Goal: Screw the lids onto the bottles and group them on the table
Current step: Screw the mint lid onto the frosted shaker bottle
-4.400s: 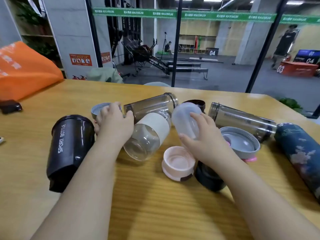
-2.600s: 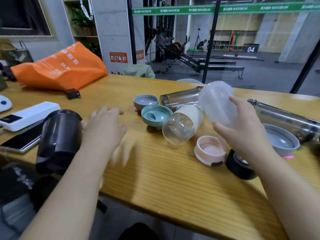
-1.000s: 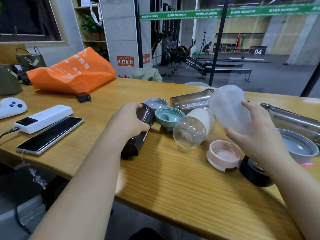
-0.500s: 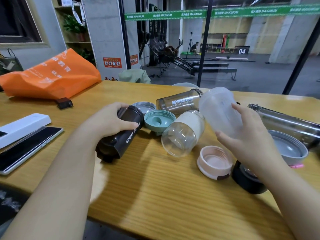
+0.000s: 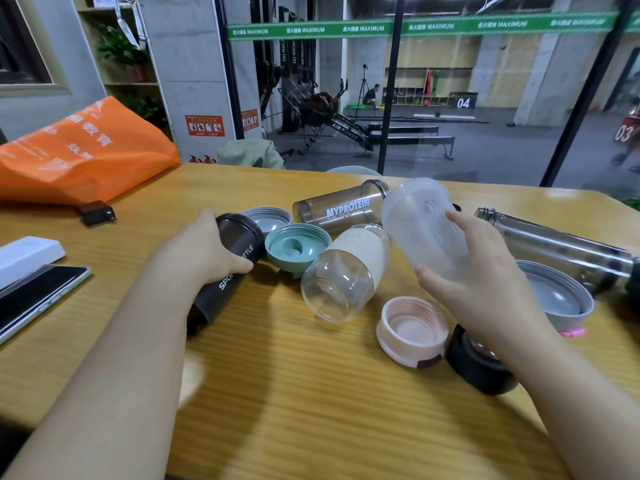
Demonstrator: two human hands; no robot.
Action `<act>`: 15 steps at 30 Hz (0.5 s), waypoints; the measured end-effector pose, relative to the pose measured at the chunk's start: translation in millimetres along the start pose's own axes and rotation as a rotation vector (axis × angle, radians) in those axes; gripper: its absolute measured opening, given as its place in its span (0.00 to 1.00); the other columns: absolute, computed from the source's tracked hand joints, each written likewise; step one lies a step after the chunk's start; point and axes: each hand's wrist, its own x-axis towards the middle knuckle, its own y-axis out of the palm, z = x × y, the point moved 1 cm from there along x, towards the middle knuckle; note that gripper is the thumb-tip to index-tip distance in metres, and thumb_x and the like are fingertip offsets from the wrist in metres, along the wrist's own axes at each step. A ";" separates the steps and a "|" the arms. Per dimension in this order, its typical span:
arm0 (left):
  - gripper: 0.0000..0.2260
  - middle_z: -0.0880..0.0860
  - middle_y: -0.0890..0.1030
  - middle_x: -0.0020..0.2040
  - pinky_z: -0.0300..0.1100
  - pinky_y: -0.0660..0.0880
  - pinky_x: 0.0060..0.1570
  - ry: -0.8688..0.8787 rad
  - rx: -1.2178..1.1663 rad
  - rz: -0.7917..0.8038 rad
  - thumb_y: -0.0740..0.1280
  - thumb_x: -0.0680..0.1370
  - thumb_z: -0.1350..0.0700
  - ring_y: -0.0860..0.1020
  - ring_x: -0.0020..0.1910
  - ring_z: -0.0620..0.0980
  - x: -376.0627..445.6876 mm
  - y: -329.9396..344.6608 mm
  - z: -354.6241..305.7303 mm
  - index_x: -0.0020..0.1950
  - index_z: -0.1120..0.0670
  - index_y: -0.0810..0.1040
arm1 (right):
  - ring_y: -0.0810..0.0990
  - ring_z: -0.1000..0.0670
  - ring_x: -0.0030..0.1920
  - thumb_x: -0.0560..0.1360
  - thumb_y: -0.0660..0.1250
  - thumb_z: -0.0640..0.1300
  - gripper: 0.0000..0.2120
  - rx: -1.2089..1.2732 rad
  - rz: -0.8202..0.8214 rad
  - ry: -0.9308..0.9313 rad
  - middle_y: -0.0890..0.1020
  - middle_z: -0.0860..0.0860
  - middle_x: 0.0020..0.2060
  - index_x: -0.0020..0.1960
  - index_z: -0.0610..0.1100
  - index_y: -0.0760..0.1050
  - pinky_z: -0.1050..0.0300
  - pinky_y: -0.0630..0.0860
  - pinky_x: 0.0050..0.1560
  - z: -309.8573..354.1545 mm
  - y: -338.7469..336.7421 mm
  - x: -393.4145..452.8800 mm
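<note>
Holding the frosted shaker cup [image 5: 427,230] aloft in our right hand [image 5: 485,282], fingers wrapped round its side, we grip the black sport bottle [image 5: 228,268] with our left hand [image 5: 204,251] as it lies on the table [image 5: 311,410]. To cap well, we should stand one bottle upright and pick its matching lid; the teal lid [image 5: 296,247] sits just beyond our left thumb. Compared with half a second ago, the black bottle has slid closer to that lid, while the cup stays raised.
</note>
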 end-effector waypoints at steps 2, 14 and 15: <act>0.42 0.60 0.70 0.66 0.53 0.73 0.54 -0.009 -0.105 -0.117 0.76 0.66 0.48 0.73 0.59 0.63 0.7 1.3 3.8 0.73 0.52 0.56 | 0.64 0.54 0.69 0.70 0.70 0.49 0.36 0.004 0.000 -0.002 0.61 0.55 0.73 0.73 0.55 0.57 0.55 0.65 0.57 -0.3 -0.2 -0.2; 0.51 0.53 0.52 0.76 0.57 0.62 0.69 0.230 -0.831 -0.237 0.75 0.69 0.55 0.62 0.71 0.50 -5.0 19.9 14.1 0.74 0.41 0.38 | 0.63 0.54 0.70 0.70 0.70 0.48 0.36 0.022 0.004 0.013 0.62 0.55 0.72 0.73 0.54 0.58 0.55 0.64 0.60 -0.6 -1.3 0.5; 0.51 0.53 0.51 0.77 0.56 0.61 0.69 0.229 -0.831 -0.227 0.75 0.69 0.57 0.61 0.71 0.50 -5.9 20.7 14.6 0.74 0.41 0.37 | 0.63 0.54 0.70 0.70 0.70 0.48 0.36 0.023 0.004 0.015 0.62 0.55 0.72 0.73 0.54 0.58 0.55 0.64 0.60 -0.6 -1.2 0.5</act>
